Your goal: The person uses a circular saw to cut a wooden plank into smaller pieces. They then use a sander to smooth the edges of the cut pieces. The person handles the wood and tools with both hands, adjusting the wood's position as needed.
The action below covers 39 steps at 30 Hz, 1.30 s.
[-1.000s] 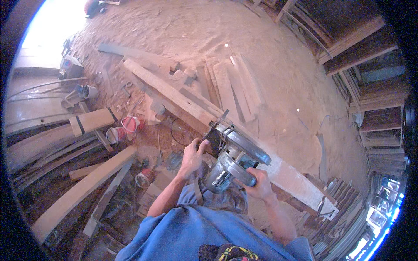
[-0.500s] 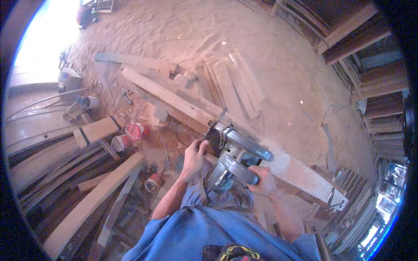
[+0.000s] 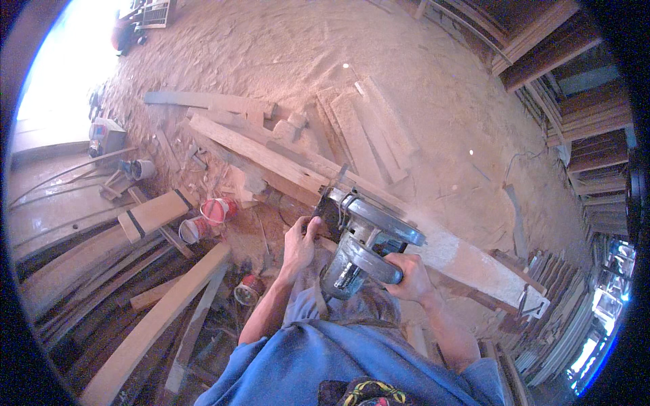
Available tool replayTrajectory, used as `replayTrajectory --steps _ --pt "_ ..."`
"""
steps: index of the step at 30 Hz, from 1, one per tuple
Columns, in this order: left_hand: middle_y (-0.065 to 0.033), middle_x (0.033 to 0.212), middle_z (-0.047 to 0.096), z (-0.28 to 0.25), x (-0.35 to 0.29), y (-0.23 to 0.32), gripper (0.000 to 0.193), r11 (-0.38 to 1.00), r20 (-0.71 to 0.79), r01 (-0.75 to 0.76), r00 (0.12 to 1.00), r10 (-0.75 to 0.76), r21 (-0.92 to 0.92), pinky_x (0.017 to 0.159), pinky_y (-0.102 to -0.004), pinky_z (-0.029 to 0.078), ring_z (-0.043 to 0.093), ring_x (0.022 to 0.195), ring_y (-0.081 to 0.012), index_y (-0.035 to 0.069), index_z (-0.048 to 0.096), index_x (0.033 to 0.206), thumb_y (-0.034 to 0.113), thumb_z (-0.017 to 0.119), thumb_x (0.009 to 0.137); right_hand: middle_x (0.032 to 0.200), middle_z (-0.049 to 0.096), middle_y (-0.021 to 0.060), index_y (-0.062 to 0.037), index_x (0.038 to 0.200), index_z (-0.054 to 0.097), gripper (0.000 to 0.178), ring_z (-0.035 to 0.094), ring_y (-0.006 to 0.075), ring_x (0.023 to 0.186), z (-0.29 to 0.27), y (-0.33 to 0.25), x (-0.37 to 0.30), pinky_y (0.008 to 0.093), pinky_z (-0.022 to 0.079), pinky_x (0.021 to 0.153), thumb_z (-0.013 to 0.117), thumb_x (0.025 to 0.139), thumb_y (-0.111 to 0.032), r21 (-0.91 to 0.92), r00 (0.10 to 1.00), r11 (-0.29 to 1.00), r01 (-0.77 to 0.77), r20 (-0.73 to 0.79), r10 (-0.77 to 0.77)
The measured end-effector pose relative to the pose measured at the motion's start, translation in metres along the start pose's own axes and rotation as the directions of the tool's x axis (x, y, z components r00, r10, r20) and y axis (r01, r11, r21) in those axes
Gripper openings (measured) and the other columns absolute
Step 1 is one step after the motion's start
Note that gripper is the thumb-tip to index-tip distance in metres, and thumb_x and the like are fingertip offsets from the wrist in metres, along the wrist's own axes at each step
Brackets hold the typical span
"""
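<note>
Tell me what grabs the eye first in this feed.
The grey metal circular saw at centre, sitting on the long pale wooden plank that runs diagonally across the sawdust-covered floor. The right hand grips its handle; the left hand touches its left side. Red plastic cups lie left of the plank.

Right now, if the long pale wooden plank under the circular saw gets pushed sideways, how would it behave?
The long pale wooden plank looks thick and straight, so probably stiff and heavy. It rests flat across other boards, so it would likely slide rather than roll. The grey metal circular saw, held by the left hand and right hand, adds weight.
</note>
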<state>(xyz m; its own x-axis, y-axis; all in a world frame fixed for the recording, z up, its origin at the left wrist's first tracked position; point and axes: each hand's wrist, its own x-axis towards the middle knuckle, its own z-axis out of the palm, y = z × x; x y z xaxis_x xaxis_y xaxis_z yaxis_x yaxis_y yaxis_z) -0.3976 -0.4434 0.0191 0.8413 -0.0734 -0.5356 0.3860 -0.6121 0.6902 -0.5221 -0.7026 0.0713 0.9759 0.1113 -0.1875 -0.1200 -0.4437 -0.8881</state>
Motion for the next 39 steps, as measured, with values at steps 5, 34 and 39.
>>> replayTrajectory --steps 5,34,39 --pt "-0.0243 0.104 0.074 -0.001 -0.002 0.006 0.055 0.997 0.030 0.054 0.998 -0.053 -0.046 0.090 -0.0421 0.052 0.072 0.098 -0.0342 -0.004 0.068 0.119 0.048 0.058 0.102 0.081 0.067 0.0174 -0.0001 0.093 0.068 0.034 0.070 0.0362 0.075 -0.003 -0.004 0.002 0.0408 0.054 0.066 0.082 0.065 -0.012 0.024 1.000 1.000 0.014 -0.009 -0.014" --pt "-0.0067 0.084 0.067 0.000 0.002 -0.004 0.044 0.990 -0.050 -0.015 0.999 0.008 -0.140 0.068 -0.0323 0.048 0.058 0.073 -0.0145 -0.005 0.068 0.108 0.036 0.055 0.107 0.094 0.071 0.0174 -0.0024 0.105 0.068 0.044 0.070 0.0379 0.090 0.012 0.011 0.003 0.0455 0.056 0.079 0.078 0.064 -0.014 0.045 0.997 0.996 0.073 0.008 -0.073" --pt "-0.0020 0.082 0.063 0.002 0.010 -0.017 0.042 0.982 -0.026 -0.070 0.997 0.066 -0.176 0.065 -0.0310 0.044 0.052 0.071 -0.0119 -0.004 0.067 0.103 0.035 0.054 0.108 0.097 0.071 0.0176 -0.0026 0.107 0.066 0.046 0.070 0.0387 0.093 0.008 0.005 0.010 0.0472 0.056 0.081 0.075 0.065 -0.018 0.014 0.996 0.999 0.033 0.080 -0.034"
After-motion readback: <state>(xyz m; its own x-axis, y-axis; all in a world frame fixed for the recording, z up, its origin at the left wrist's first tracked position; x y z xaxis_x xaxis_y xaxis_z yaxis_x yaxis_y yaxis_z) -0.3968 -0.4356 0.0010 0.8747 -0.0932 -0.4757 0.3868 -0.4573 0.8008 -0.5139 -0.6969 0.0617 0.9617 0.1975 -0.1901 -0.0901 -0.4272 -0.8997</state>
